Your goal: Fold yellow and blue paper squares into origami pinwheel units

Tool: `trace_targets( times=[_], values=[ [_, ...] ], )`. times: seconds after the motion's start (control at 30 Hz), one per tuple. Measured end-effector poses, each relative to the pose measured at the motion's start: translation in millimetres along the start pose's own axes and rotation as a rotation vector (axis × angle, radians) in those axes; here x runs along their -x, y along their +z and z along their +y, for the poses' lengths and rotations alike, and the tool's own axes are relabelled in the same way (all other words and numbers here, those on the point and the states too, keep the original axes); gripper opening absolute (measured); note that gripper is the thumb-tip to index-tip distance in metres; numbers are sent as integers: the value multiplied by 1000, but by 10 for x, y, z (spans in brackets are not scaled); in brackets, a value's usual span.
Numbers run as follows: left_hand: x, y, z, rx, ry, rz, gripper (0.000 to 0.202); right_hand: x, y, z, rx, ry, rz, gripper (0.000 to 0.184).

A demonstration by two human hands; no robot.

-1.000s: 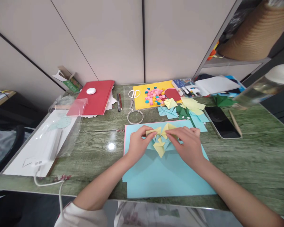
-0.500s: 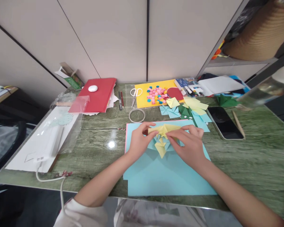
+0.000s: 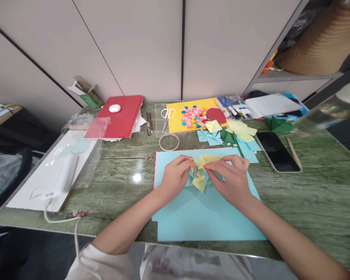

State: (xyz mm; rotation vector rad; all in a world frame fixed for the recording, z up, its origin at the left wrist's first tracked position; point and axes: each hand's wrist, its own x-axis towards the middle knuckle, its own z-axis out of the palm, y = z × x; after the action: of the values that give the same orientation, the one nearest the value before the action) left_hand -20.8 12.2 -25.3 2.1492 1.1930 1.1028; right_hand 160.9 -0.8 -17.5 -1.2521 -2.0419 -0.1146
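A yellow and light-blue folded paper piece [image 3: 198, 182] is between my hands, above light-blue paper sheets [image 3: 204, 221]. My left hand [image 3: 177, 175] pinches a yellow part of it at the left, thumb and index finger together. On the other side my right hand [image 3: 229, 177] pinches the yellow paper near the middle, with a pointed yellow flap showing above the fingers. One yellow point hangs down toward me. Light-blue folds show beneath the yellow; my fingers cover parts of both sides.
Beyond the sheets lie a metal ring [image 3: 169, 142], scissors [image 3: 167, 114] and pink, blue and yellow bits on yellow paper [image 3: 175, 125]. Folded papers [image 3: 242, 130], a phone [image 3: 277, 151] and a bottle [image 3: 329, 105] stand or lie rightward. A red folder [image 3: 122, 120] is at left.
My left hand has closed more tightly and turned on the left part. A gap now shows between the yellow flaps, and the lower yellow point has tilted slightly right.
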Motion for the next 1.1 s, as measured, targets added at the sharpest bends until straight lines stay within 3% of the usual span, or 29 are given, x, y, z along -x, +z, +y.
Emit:
trace_targets(
  times=[0.9,1.1],
  values=[
    [-59,-28,94,209,-296,-61,36,31,32,64,0,-70,-55,18],
    [-80,-30,64,271,-335,-25,26,28,36,88,-27,-76,-72,25]
  ],
)
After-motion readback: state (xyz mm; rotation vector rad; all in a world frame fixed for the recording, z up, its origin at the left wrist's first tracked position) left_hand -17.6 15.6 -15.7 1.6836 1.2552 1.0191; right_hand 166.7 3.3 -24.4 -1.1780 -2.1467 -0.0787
